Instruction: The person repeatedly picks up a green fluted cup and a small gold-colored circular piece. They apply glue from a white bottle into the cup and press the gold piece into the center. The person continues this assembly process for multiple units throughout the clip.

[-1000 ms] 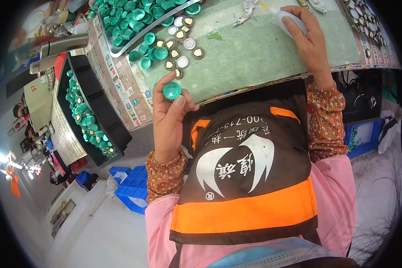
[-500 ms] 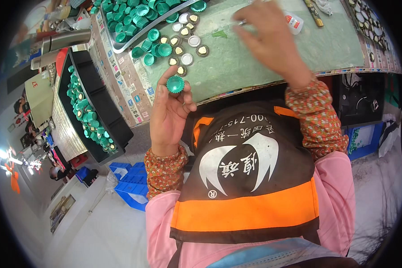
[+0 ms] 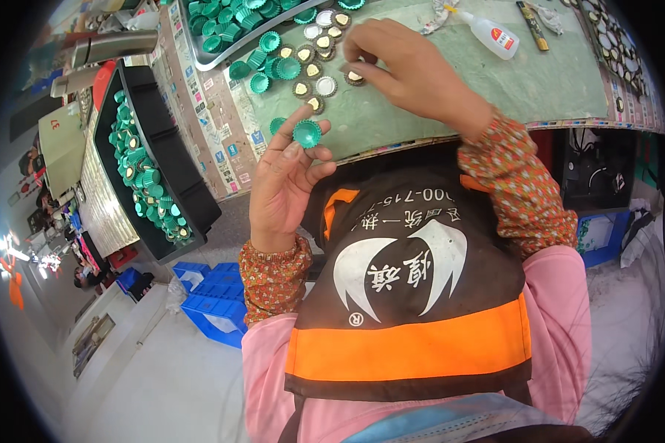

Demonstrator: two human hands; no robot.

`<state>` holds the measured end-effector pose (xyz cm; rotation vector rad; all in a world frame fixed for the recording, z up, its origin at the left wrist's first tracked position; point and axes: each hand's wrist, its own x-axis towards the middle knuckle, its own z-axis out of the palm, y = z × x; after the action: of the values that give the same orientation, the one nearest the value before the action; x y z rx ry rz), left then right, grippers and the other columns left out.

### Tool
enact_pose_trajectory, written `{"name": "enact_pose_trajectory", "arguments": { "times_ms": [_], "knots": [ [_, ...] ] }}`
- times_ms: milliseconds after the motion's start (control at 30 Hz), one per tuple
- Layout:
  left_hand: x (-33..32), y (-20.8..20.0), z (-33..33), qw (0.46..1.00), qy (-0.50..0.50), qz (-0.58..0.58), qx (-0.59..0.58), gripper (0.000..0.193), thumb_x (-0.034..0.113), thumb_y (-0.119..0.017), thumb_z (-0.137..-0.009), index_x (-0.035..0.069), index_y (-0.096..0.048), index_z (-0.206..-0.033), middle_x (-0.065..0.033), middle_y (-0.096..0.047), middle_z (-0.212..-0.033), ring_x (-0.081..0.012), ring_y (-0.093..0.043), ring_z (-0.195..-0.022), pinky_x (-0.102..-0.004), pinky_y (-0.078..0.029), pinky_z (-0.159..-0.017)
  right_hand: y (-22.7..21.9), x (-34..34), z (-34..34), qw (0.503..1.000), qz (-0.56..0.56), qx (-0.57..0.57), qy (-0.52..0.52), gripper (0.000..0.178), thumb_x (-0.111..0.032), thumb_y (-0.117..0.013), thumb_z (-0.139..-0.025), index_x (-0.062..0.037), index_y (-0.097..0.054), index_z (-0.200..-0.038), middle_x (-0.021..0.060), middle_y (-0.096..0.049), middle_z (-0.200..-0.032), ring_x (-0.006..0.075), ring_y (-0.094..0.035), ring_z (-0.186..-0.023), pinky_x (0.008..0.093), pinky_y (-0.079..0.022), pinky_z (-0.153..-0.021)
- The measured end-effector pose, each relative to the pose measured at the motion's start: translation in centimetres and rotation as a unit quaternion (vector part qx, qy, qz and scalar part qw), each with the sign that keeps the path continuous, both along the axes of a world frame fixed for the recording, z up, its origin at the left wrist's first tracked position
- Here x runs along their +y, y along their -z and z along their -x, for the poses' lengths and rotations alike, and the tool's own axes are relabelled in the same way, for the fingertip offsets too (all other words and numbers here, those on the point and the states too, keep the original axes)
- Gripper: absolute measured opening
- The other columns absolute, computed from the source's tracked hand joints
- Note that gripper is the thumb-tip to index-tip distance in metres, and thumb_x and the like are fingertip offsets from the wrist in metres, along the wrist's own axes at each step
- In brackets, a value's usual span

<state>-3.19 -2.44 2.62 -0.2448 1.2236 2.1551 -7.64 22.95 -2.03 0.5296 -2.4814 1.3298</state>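
My left hand (image 3: 284, 181) is palm up above the table's near edge, closed on a green fluted cup (image 3: 307, 134) with its hollow side up. Behind that hand's index finger shows a second green cup (image 3: 277, 126); I cannot tell whether it is held or lies on the table. My right hand (image 3: 417, 70) reaches in over the mat, thumb and fingers curled together. Its thumb is right at a brown fluted disc with a pale yellow centre (image 3: 355, 77). Whatever sits between those fingertips is hidden. Several similar brown discs (image 3: 304, 53) and loose green cups (image 3: 258, 82) lie close by.
A clear tray (image 3: 199, 60) heaped with green cups stands at the back. Left of the table is a black bin (image 3: 181, 173) of green pieces. A white glue bottle (image 3: 493, 35) and a dark marker-like tube (image 3: 533, 26) lie on the green mat (image 3: 554, 85); more discs fill the far right.
My right hand has swung left and nearer, from beside the glue bottle to the brown disc, uncovering the bottle. The second green cup has come into sight by my left hand, which keeps its cup.
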Motion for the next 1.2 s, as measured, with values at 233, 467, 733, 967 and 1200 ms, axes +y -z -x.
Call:
{"name": "enact_pose_trajectory", "arguments": {
  "times_ms": [233,467,733,967,1200],
  "knots": [
    [-0.4,0.6,-0.4,0.999,0.02,-0.023,-0.019,0.056,0.023,-0.051,-0.103,-0.003,-0.033,-0.15,-0.0176,-0.06,-0.119,-0.0211,-0.064,-0.096,-0.0358,-0.062,-0.082,-1.2,5.4,-4.4,0.956,-0.268,0.103,-0.061,0.02,-0.008,-0.066,-0.083,-0.0093,-0.06,-0.102,0.0046,-0.06,-0.094,0.0273,-0.059,-0.096,0.0392,-0.048,-0.08],
    [0.8,0.7,-0.6,0.998,0.045,-0.044,-0.025,0.055,0.019,-0.052,-0.102,0.001,-0.032,-0.15,-0.0158,-0.058,-0.115,-0.0207,-0.064,-0.098,-0.0361,-0.063,-0.082,-0.1,4.8,-5.7,0.983,-0.166,0.039,0.067,0.023,-0.008,-0.068,-0.081,-0.0081,-0.061,-0.104,0.0074,-0.058,-0.093,0.0285,-0.057,-0.094,0.0406,-0.045,-0.082],
    [1.0,0.9,-0.9,0.998,0.043,-0.037,-0.038,0.058,0.018,-0.056,-0.1,0.001,-0.032,-0.151,-0.0188,-0.059,-0.123,-0.0224,-0.064,-0.101,-0.0346,-0.063,-0.082,-0.2,2.0,-6.7,0.97,-0.195,-0.039,0.136,0.028,-0.016,-0.072,-0.083,-0.0059,-0.062,-0.106,0.0091,-0.056,-0.098,0.0289,-0.054,-0.095,0.0405,-0.043,-0.079],
    [1.1,1.4,-1.3,0.996,0.036,-0.05,-0.057,0.06,0.017,-0.055,-0.101,-0.002,-0.031,-0.152,-0.0184,-0.06,-0.125,-0.0218,-0.065,-0.101,-0.034,-0.063,-0.084,-1.2,1.4,-6.8,0.983,-0.154,0.011,0.099,0.027,-0.016,-0.072,-0.083,-0.0054,-0.062,-0.106,0.0091,-0.056,-0.096,0.0294,-0.054,-0.091,0.041,-0.042,-0.077],
    [1.9,1.6,-2.0,0.999,0.038,-0.012,-0.033,0.054,0.012,-0.055,-0.101,-0.001,-0.035,-0.15,-0.0122,-0.06,-0.127,-0.0197,-0.065,-0.104,-0.0341,-0.063,-0.085,-3.9,-2.0,-8.4,0.999,-0.029,-0.021,0.02,0.028,-0.015,-0.071,-0.082,-0.0054,-0.062,-0.107,0.0087,-0.056,-0.093,0.0288,-0.054,-0.09,0.0401,-0.042,-0.076]
  ]
}}
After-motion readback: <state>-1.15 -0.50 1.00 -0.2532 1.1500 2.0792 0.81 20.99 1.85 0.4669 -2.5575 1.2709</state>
